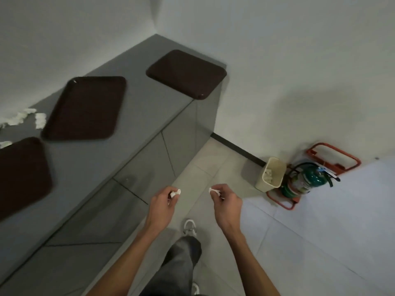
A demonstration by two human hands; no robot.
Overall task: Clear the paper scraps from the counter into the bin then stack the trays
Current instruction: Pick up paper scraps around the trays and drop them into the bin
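1. The left hand (162, 202), low in the middle of the frame, pinches a small white crumpled paper scrap (176, 193) between thumb and fingertips.
2. The right hand (227, 199), just right of it and apart from it, pinches a second white paper scrap (213, 191) in the same way. Both hands hang over the pale tiled floor (320, 231), off the desk.
3. The long grey desk (136, 116) runs from the lower left up to the wall corner at top centre.
4. Three dark brown rectangular plastic trays lie on it, apart from each other: the near tray (21, 176) at the left edge of the frame, the middle tray (85, 107), and the far tray (186, 74) with one corner at the desk's edge.
5. Loose white paper scraps (23, 117) lie on the desk at the far left, just beside the middle tray.
6. The beige plastic bin (277, 174) stands on the floor by the wall at centre right, with white scraps inside. It is just beside a green fire extinguisher (303, 182) in a red-orange metal stand (333, 154).
7. A white shoe (189, 226) and a grey trouser leg (179, 261) show at bottom centre.
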